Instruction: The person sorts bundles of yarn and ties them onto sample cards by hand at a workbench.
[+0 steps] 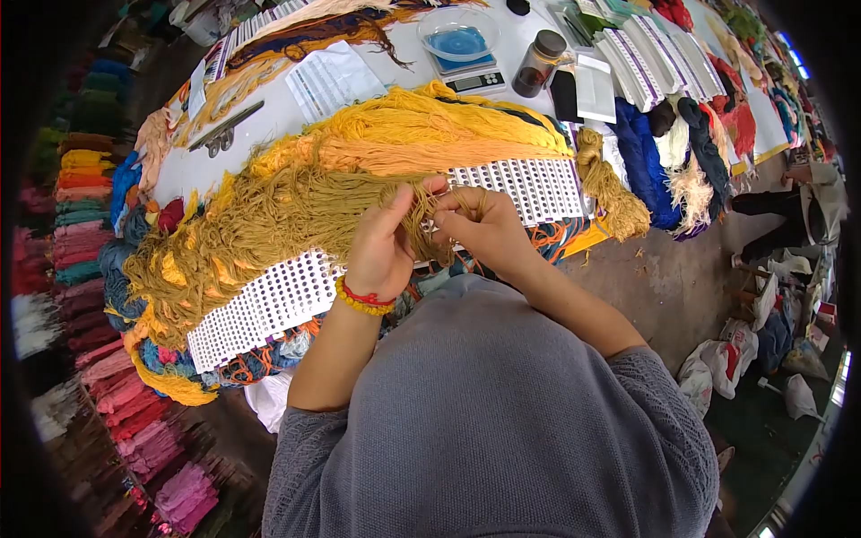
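Observation:
My left hand [381, 242], with a red and yellow bead bracelet at the wrist, pinches a strand of mustard-yellow yarn [269, 215] pulled from a large loose bundle. My right hand [480, 224] grips the same strand close beside it, fingers closed around the threads. Both hands work over a white perforated card [269, 305] with rows of small holes. Orange and bright yellow yarn [421, 125] lies further back on the same card.
A digital scale with a blue-filled clear bowl [462, 45] and a dark jar [538, 65] stand at the back. Scissors [220, 134] lie at left. Blue, white and red yarn skeins [668, 152] lie right. Shelves of coloured yarn [81, 206] fill the left. Bags litter the floor [726, 359].

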Tool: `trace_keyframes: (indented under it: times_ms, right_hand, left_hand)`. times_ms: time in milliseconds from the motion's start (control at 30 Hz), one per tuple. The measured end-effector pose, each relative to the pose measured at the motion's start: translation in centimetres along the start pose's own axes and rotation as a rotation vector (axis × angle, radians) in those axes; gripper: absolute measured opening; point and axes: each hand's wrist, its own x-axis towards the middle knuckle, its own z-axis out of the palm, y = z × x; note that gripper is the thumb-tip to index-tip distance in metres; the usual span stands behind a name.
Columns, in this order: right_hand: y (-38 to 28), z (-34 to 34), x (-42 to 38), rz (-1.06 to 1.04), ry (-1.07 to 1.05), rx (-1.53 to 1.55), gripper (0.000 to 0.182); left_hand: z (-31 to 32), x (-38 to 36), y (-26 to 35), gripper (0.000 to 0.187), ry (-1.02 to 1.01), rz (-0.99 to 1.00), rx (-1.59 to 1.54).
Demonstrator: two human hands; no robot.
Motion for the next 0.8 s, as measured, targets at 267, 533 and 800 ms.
trace_keyframes:
  times_ms: [267,533,800]
  right_hand:
    - [1.1,-0.3,0.3,-0.029,-0.006,0.005,0.013]
    - [1.3,0.0,0.3,-0.036,0.033,-0.005,0.016]
    - [1.9,0.0,0.4,-0.055,0.067,0.113,0.01]
  left_hand:
    - [-0.1,-0.1,-0.5,0.025,0.017,0.092,0.119]
    - [-0.3,-0.2,-0.6,0.021,0.048,0.146,0.178]
    - [-0.2,-0.2,-0.4,0.02,0.04,0.116,0.054]
